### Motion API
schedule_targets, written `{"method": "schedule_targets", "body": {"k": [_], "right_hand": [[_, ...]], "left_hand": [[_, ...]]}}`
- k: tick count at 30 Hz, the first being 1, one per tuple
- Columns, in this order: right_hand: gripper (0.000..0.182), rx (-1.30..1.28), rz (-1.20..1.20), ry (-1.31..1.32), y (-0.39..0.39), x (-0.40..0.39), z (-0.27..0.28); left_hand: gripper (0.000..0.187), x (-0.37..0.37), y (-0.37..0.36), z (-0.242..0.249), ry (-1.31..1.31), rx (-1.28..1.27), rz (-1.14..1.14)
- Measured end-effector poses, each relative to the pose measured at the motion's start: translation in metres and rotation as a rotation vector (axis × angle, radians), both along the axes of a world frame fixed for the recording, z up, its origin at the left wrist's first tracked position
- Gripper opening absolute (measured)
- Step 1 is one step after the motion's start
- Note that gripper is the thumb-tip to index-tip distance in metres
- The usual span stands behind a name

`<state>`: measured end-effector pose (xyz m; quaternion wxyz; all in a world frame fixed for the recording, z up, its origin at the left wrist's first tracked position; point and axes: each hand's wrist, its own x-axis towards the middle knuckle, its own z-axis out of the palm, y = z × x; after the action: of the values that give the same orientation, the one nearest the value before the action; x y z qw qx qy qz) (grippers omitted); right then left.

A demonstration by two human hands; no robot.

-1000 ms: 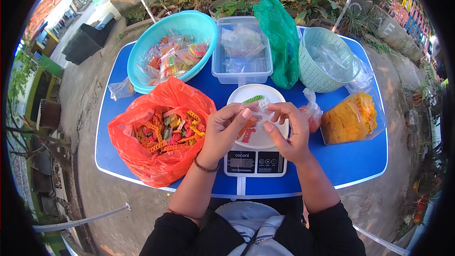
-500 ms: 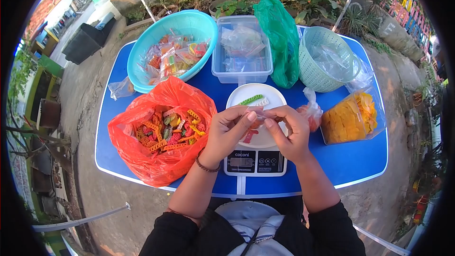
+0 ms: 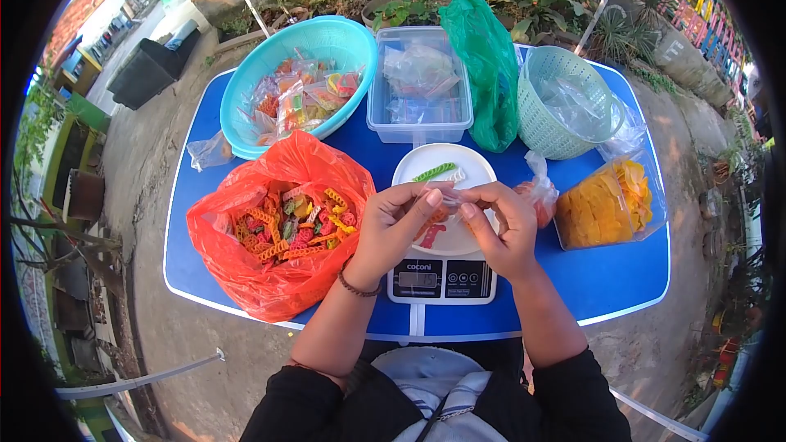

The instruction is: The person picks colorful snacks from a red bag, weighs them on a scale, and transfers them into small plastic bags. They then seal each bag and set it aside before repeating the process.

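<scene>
My left hand (image 3: 395, 223) and my right hand (image 3: 506, 221) are both closed in a pinch on the top edge of a small clear plastic bag (image 3: 443, 199). Orange and red pieces show through or just below the bag, partly hidden by my fingers. Beneath it is a round white plate (image 3: 408, 169) on a digital kitchen scale (image 3: 442, 290). A green twisted snack piece (image 3: 434, 172) and a white one (image 3: 458, 177) lie on the plate's far side; a red piece (image 3: 433, 236) shows nearer me. To the left, an open red plastic bag (image 3: 225, 270) holds colourful twisted snacks.
Behind stand a turquoise basin (image 3: 354, 42) with filled packets, a clear plastic tub (image 3: 419, 129) with bags, a green plastic bag (image 3: 489, 74) and a pale green basket (image 3: 565, 135). At right are a knotted bag (image 3: 540, 188) and a container of yellow chips (image 3: 602, 209).
My hands stay in nearly the same place over the plate. The small bag has shifted slightly between my fingers, and more orange shows below it.
</scene>
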<state>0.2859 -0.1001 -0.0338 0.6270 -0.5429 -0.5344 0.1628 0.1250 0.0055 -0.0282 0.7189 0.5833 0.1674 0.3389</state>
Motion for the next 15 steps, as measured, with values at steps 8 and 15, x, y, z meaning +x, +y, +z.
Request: {"method": "schedule_targets", "body": {"k": [8,15], "right_hand": [[0.013,0.003,-0.055,-0.079,0.001,0.003,0.005],[0.021,-0.176,-0.105,-0.617,-0.001,0.016,0.011]], "left_hand": [[0.028,-0.001,0.002,-0.003,0.088,-0.005,0.066],[0.031,0.001,0.011,-0.008,-0.169,-0.359,0.078]]}}
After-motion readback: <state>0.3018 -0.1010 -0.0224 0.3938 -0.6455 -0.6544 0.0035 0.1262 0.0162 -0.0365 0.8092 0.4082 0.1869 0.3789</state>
